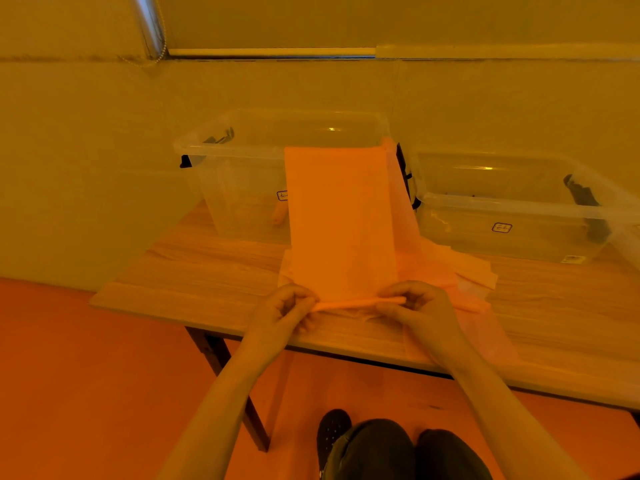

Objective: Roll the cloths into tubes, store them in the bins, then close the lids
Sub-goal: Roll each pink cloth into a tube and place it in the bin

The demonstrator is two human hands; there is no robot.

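Both bare forearms reach forward from the bottom of the view, converging toward the middle; the left hand [285,308] sits with its back turned up and outward, fingers curled inward, pinching the left end of a thin rolled edge of cloth [356,303]; the right hand [414,304] mirrors it just beside, knuckles raised, fingers and thumb curled round the right end of the same roll; the two hands are level with each other, near but apart; wrists are slightly bent.
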